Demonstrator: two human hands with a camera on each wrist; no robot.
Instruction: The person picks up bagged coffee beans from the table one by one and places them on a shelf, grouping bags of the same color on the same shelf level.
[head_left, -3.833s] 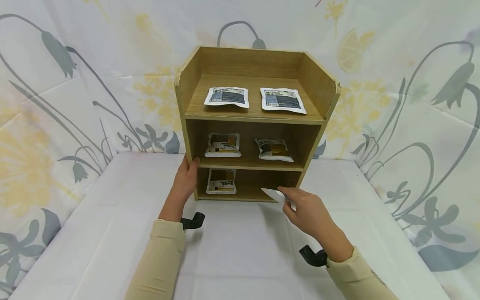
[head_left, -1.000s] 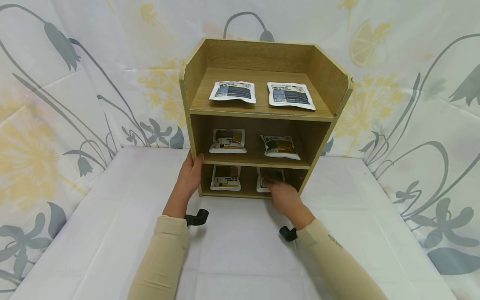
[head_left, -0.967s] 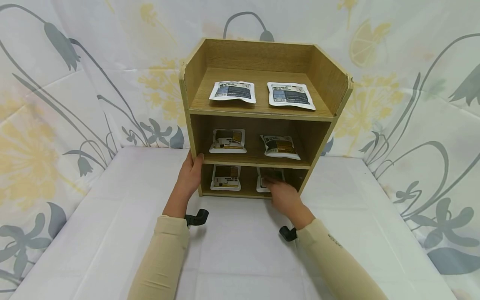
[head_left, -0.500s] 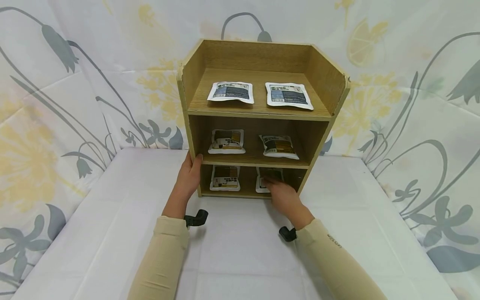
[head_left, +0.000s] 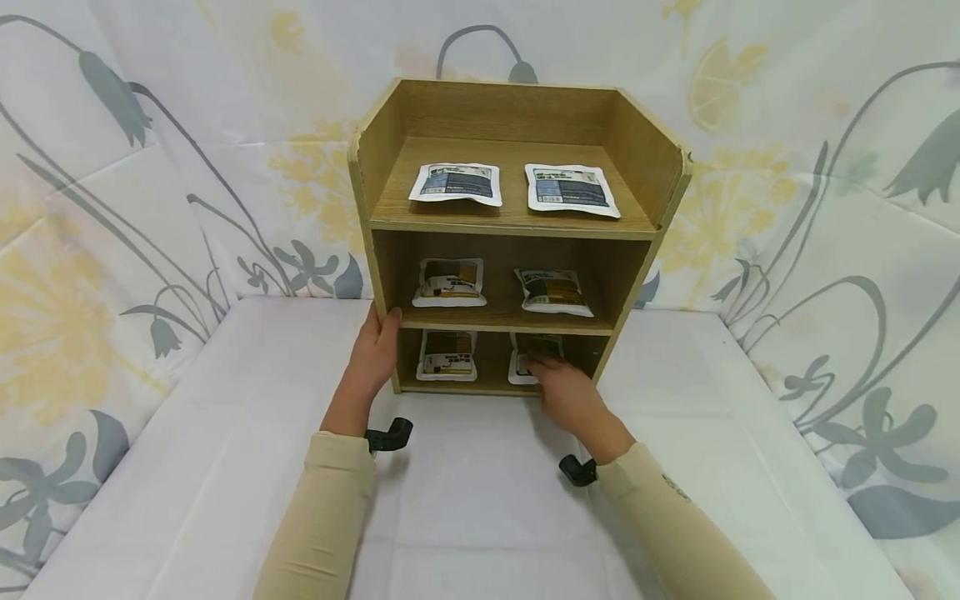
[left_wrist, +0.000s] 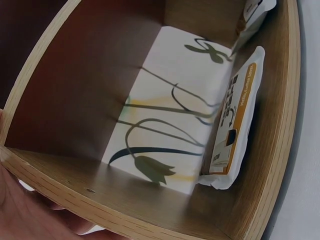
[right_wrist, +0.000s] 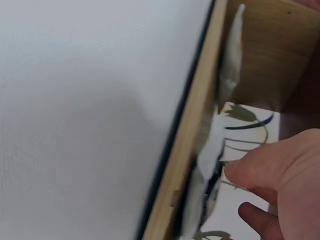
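Note:
A small wooden shelf [head_left: 517,223] stands on the white cloth, with pairs of white-edged pouches on its levels. My left hand [head_left: 369,354] grips the shelf's left side panel, thumb at the front edge and fingers curled behind it. On the bottom level, at the right, lies a dark-labelled pouch [head_left: 519,360]. Reaching in over it is my right hand [head_left: 573,400], its fingers loose, with the thumb right at the pouch [right_wrist: 204,182] in the right wrist view. Beside it sits the bottom left pouch [head_left: 447,357], which shows an orange-striped label in the left wrist view.
On the middle level lie a left pouch [head_left: 450,283] and a right pouch [head_left: 553,292]. Two blue-labelled pouches, one left [head_left: 456,183] and one right [head_left: 573,190], lie on the top. Behind hangs a flower-printed cloth [head_left: 225,150]. White cloth [head_left: 472,500] covers the surface in front.
My right hand has moved from in front of the shelf onto the bottom level, and the pouch it held now lies there at the right. Over the last second both hands hold still.

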